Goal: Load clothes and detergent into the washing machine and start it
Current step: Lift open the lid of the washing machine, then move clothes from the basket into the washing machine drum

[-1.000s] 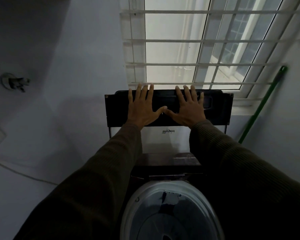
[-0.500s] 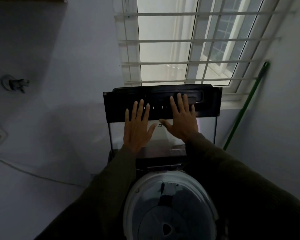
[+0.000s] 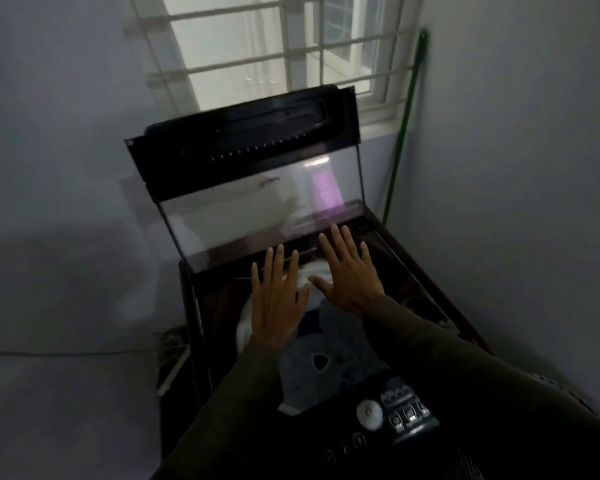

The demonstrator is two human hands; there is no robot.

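A dark top-loading washing machine [image 3: 426,271] stands in the corner under a barred window. Its glass lid [image 3: 250,188] is raised and leans back, dark band at the top. The white drum [image 3: 323,362] lies open below, with its pulsator showing; I see no clothes in it. My left hand [image 3: 274,299] and my right hand [image 3: 350,275] hover flat over the drum's far rim, fingers spread, holding nothing. The control panel [image 3: 395,410] with a white round knob sits at the near edge.
A green pole [image 3: 400,133] leans in the right corner beside the machine. A cable [image 3: 66,351] runs along the left wall to the machine's back. White walls close in on the left and right.
Both hands have come down from the lid's dark top band to above the drum. The lid stays raised. My view has tilted down, bringing the control panel into sight.
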